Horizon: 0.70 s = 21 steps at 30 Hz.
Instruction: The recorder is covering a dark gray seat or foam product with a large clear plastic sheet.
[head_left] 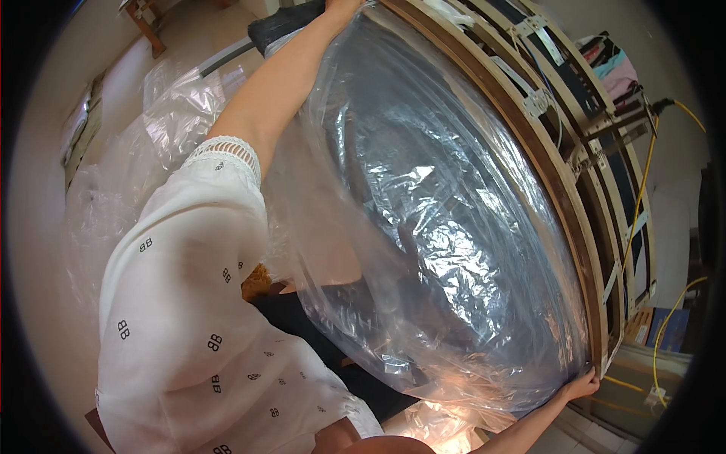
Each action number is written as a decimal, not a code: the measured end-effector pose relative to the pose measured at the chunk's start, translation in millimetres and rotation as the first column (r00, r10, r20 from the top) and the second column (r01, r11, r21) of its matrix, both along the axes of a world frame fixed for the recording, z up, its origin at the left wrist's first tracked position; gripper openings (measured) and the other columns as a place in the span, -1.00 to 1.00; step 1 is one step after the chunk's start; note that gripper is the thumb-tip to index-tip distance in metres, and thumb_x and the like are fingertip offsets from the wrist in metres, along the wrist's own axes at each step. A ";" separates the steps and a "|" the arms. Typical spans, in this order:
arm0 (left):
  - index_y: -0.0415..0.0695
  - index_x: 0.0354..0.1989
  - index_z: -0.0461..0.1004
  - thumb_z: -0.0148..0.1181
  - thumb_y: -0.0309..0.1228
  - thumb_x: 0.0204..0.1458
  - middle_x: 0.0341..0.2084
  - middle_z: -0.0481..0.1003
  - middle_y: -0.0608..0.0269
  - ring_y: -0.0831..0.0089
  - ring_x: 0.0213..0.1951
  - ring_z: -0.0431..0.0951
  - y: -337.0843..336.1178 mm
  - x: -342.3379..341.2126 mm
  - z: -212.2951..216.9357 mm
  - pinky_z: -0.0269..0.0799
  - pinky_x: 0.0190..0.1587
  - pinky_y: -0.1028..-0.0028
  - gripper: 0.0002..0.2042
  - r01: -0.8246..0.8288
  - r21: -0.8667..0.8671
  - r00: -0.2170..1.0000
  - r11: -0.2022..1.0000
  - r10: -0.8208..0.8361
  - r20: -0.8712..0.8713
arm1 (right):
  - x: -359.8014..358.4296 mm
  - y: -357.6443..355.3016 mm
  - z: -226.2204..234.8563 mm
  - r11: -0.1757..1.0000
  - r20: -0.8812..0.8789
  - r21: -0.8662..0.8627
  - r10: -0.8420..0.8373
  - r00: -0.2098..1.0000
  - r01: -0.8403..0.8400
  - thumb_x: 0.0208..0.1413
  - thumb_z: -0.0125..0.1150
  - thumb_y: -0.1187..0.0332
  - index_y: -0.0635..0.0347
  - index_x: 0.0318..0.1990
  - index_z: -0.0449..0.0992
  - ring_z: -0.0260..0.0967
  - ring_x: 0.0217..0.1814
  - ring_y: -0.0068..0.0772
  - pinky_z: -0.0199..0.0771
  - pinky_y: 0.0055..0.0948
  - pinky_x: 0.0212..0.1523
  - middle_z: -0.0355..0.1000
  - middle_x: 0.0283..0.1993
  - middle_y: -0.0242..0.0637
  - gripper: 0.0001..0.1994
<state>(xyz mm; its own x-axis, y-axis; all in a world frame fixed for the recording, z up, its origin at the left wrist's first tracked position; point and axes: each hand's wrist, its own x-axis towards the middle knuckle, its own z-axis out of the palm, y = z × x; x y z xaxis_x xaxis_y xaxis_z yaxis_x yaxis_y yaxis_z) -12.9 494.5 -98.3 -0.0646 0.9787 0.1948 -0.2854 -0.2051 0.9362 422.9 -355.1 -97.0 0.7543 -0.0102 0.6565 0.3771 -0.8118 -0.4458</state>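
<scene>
A large panel in a wooden frame [546, 178] stands tilted in front of me, wrapped in crinkled clear plastic film [423, 227]. My left arm, in a white lace-edged sleeve, stretches up to the panel's far corner. There my left hand [342, 6] grips the plastic-covered edge, half cut off by the top of the picture. My right hand [582, 386] holds the near lower corner of the frame, fingers curled over the wood and the film.
More wooden frames with metal brackets [597, 113] lean behind the panel at right. Yellow cables [643, 189] run past them. Loose clear plastic sheeting [151, 129] covers the floor at left. A wooden stool [147, 26] stands far left; clothes [616, 64] hang at upper right.
</scene>
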 end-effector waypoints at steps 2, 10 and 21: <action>-0.29 -0.32 0.31 -0.06 -0.39 0.05 -0.34 0.41 -0.05 0.26 -0.41 0.49 -9.0 -5.5 5.2 0.46 -0.43 0.29 -0.82 0.003 -0.042 0.997 0.999 0.000 0.075 | -7.4 9.7 2.5 0.995 -0.015 0.090 -0.041 0.999 0.042 0.07 0.10 0.28 0.50 -0.36 0.41 0.23 -0.36 -0.25 0.29 -0.33 -0.26 0.35 -0.38 -0.03 -0.68; -0.13 -0.08 0.41 -0.29 -0.05 0.07 -0.17 0.44 -0.08 -0.05 -0.07 0.38 -44.6 -40.0 15.7 0.19 -0.01 0.02 -0.52 0.200 0.447 0.523 0.872 0.290 -0.801 | -17.5 26.0 8.9 1.000 -0.102 0.013 -0.025 0.994 0.026 0.18 -0.10 0.19 0.59 -0.35 0.41 0.29 -0.32 -0.02 0.24 -0.21 -0.24 0.38 -0.37 0.17 -0.55; -0.12 -0.03 0.44 -0.13 -0.07 0.10 -0.16 0.49 0.12 0.35 -0.14 0.48 196.2 -262.4 36.6 0.32 -0.03 0.41 -0.56 0.298 -0.029 0.538 0.954 -0.193 -0.821 | -179.5 56.2 33.5 0.820 -0.159 -0.540 0.120 0.980 -0.188 0.11 -0.02 0.20 0.23 0.01 0.38 0.20 0.15 -0.08 0.16 -0.25 0.14 0.30 0.09 -0.08 -0.62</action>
